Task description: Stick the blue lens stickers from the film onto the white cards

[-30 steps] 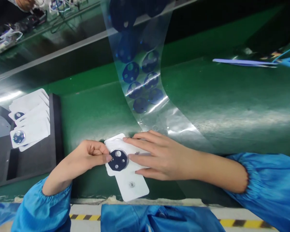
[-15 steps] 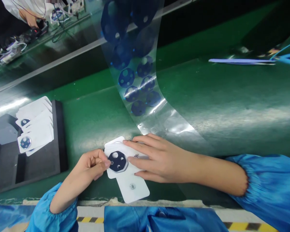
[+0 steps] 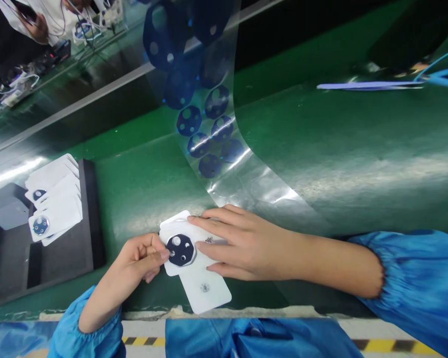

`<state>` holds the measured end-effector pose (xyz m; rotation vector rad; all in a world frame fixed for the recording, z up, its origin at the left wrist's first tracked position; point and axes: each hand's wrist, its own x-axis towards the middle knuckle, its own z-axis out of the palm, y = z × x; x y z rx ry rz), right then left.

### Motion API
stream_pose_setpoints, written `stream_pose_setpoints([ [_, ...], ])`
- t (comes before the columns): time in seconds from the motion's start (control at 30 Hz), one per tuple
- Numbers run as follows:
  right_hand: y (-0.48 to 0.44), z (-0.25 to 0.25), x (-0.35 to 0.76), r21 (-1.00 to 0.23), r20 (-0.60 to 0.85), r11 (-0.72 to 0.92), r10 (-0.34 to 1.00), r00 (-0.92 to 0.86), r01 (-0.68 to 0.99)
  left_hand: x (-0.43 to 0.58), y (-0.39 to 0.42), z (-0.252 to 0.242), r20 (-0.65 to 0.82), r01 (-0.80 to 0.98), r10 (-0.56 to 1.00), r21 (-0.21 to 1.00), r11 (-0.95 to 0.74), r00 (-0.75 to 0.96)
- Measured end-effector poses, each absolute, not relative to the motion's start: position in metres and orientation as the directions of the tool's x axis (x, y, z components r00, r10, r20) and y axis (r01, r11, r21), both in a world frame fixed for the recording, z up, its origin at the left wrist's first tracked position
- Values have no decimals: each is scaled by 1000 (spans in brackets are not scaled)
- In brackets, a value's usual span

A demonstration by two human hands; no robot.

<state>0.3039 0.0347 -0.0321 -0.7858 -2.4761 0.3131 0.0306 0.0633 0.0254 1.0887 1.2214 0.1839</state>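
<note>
White cards with rounded corners [image 3: 205,291] lie partly overlapped on the green bench in front of me. Over the upper card's left part sits a dark blue film sticker [image 3: 179,250], many-sided, with several round holes. My left hand [image 3: 145,256] pinches the sticker's left edge between thumb and forefinger. Flat across the upper card rests my right hand [image 3: 239,243], fingers spread, its fingertips just right of the sticker. The palm and fingers hide part of the cards, including some of a small printed mark.
A clear plastic strip [image 3: 254,174] bearing several dark blue stickers [image 3: 210,165] runs up from my right hand. At left, a dark tray [image 3: 91,214] holds stacked white cards [image 3: 59,199] and a grey block [image 3: 9,205]. Purple tweezers [image 3: 358,86] lie far right. Another person's hand [image 3: 39,29] shows top left.
The view has shifted slightly. Both my hands keep nearly the same position on the sticker and card. The other person's hand at top left has moved up and holds a dark object.
</note>
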Motion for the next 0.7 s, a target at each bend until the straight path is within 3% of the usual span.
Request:
stream_pose_setpoints([
  [0.7, 35, -32, 304, -345, 397, 802, 595, -698, 487, 32, 62, 29, -664, 505, 635, 734, 453, 396],
])
